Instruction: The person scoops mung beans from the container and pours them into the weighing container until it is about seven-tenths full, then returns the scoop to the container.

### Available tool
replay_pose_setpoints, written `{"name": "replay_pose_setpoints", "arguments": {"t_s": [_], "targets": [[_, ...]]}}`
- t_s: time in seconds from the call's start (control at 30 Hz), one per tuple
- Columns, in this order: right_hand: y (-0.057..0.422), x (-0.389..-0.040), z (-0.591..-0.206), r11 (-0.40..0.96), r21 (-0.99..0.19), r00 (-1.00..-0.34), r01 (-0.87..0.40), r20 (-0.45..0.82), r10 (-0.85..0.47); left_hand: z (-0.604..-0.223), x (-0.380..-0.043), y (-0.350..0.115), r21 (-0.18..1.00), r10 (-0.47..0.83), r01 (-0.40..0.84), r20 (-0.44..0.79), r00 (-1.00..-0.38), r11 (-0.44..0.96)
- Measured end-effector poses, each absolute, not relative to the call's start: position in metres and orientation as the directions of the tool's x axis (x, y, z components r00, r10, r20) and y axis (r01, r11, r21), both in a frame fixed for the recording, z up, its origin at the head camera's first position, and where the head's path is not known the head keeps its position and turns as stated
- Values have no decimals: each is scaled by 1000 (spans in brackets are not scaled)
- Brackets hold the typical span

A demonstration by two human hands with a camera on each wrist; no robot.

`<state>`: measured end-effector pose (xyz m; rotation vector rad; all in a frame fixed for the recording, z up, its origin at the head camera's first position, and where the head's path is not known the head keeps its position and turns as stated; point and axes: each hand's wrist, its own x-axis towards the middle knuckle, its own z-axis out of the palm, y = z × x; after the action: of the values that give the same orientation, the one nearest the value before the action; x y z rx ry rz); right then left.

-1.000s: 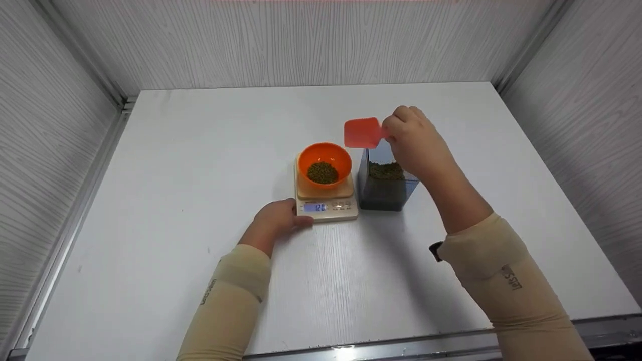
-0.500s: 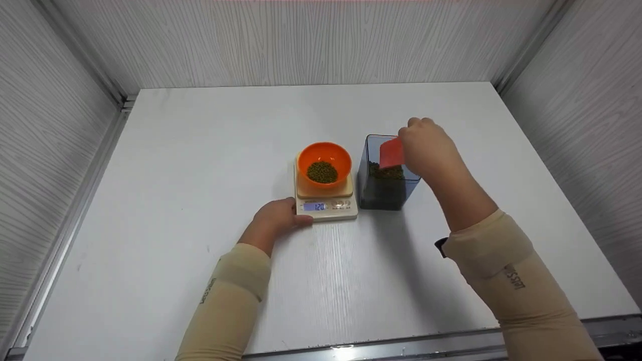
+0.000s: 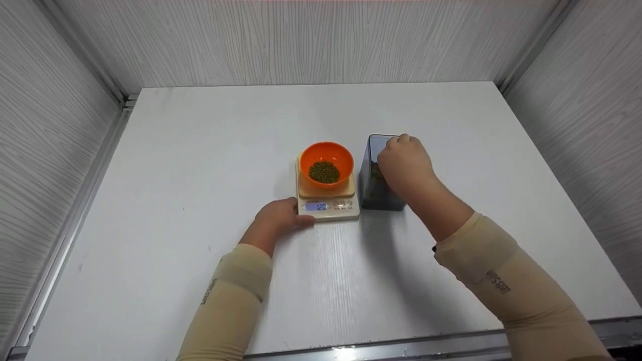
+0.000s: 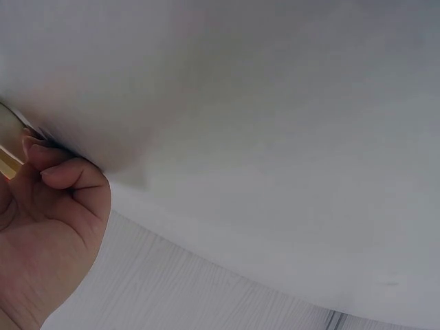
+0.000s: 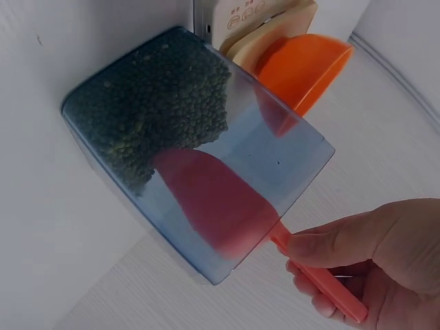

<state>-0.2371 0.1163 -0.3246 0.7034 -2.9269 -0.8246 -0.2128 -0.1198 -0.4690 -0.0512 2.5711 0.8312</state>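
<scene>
In the head view, my left hand [image 3: 278, 219] grips the near left corner of a white kitchen scale [image 3: 331, 212], its thumb along the front edge. The left wrist view has those fingers [image 4: 69, 179] curled at the scale's side. On the scale stands an orange bowl [image 3: 333, 150] holding some small green beans [image 3: 324, 172]; the display reads about 120. My right hand [image 5: 364, 258] holds a red scoop [image 5: 213, 199] by its handle. The scoop's blade is inside a clear bluish container [image 5: 275, 158], its tip touching the green beans [image 5: 158, 96] there. From above, my right hand hides the scoop.
The container stands just right of the scale on a white table [image 3: 200, 150]. Pale wood-grain panels [image 3: 321, 45] rise behind and at both sides. A metal rail [image 3: 346, 353] runs along the table's front edge.
My right hand has moved down to the container, carrying the scoop from above its rim to inside it. The left hand and the scale stay in place.
</scene>
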Motion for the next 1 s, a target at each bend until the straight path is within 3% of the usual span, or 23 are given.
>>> {"name": "replay_pose_setpoints", "arguments": {"t_s": [0.2, 0.57, 1.0], "targets": [[116, -240, -327, 738, 538, -905, -408, -133, -403, -469, -213, -119, 544, 101, -150, -404, -909, 825], [133, -248, -334, 751, 499, -891, -433, -109, -441, -468, -214, -117, 547, 119, -131, -398, -910, 827], [165, -265, -337, 754, 353, -828, -554, -142, -542, -468, -213, -120, 571, 130, -121, -380, -916, 812]]}}
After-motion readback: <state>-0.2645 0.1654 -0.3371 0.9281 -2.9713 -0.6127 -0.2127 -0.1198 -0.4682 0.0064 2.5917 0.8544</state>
